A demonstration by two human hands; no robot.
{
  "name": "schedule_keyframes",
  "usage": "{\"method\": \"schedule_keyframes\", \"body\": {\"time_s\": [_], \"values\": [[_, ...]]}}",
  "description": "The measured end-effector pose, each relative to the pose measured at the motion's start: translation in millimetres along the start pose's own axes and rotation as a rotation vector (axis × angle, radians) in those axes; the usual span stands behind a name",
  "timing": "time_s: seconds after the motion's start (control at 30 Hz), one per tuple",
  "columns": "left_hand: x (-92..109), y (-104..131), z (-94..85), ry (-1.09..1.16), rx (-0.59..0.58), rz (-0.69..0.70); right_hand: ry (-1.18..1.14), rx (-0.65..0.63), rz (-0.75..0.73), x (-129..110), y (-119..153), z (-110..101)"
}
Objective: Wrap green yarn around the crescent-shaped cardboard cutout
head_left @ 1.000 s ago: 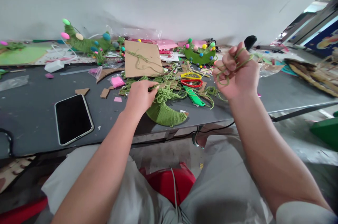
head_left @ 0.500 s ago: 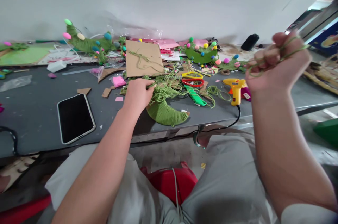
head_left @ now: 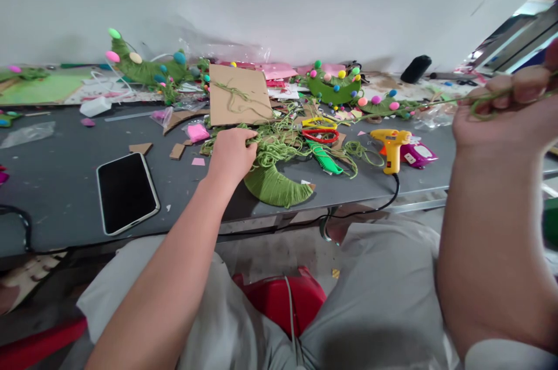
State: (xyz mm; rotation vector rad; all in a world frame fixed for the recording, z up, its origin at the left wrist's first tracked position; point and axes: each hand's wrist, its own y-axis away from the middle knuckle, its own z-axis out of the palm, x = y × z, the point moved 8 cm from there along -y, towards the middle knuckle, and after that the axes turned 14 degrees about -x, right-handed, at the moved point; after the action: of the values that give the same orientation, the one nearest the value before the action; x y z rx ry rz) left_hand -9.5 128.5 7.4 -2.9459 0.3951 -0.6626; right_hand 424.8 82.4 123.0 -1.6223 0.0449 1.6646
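My left hand (head_left: 235, 152) is closed at the left edge of a tangle of green yarn (head_left: 276, 149), fingertips pinching strands. Just below it lies a cardboard crescent wrapped in green yarn (head_left: 279, 187), its bare brown tip at the right; whether my fingers also hold its hidden upper end I cannot tell. Raised at the far right, my right hand (head_left: 505, 102) is closed around a green strand, which stretches leftward over the table towards the tangle. The hand's outer part is cut off by the frame edge.
Scissors with red and yellow handles (head_left: 320, 136), a green cutter (head_left: 325, 157) and a yellow glue gun (head_left: 392, 149) lie right of the tangle. A phone (head_left: 128, 194) is at the left. Cardboard (head_left: 239, 93) and pom-pom crescents (head_left: 333, 91) line the back.
My right hand has moved further right, partly out of frame, drawing the green strand out across the table. My left hand stays at the tangle. More of the purple object beside the glue gun shows.
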Motion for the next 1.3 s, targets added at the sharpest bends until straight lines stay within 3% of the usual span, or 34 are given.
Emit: {"method": "schedule_keyframes", "body": {"time_s": [0.07,0.1,0.13,0.27,0.33,0.37,0.43,0.6,0.8,1.13,1.3], "values": [[3.7,1.7,-1.1,0.063,-0.006,0.021,-0.167,0.073,0.087,10.6,15.8,11.8],[6.0,2.7,-2.0,0.097,-0.011,0.031,-0.137,-0.01,0.151,16.7,23.4,26.7],[8.2,3.5,-2.9,0.125,-0.016,0.038,-0.047,-0.149,0.215,23.3,31.9,44.5],[17.2,6.8,-6.7,0.176,-0.026,0.066,0.526,-0.921,0.088,38.2,82.7,118.7],[22.0,8.8,-7.2,0.188,-0.03,0.091,0.604,-1.192,0.059,48.4,111.8,139.3],[24.9,9.9,-7.0,0.193,-0.032,0.108,0.591,-1.263,0.065,51.5,122.5,146.0],[31.6,12.5,-5.7,0.199,-0.039,0.145,0.542,-1.281,0.084,53.9,135.5,156.1],[46.4,17.0,0.7,0.202,-0.068,0.225,0.571,-1.091,-0.057,46.1,150.0,173.6],[52.7,17.6,4.4,0.17,-0.088,0.255,0.595,-1.198,-0.253,42.2,174.5,192.7],[57.9,24.0,-4.0,0.382,-0.159,0.352,0.477,-1.157,-0.229,45.2,178.6,197.1],[50.6,20.3,-5.3,0.406,-0.149,0.295,0.369,-1.061,-0.309,41.3,176.1,192.3]]}}
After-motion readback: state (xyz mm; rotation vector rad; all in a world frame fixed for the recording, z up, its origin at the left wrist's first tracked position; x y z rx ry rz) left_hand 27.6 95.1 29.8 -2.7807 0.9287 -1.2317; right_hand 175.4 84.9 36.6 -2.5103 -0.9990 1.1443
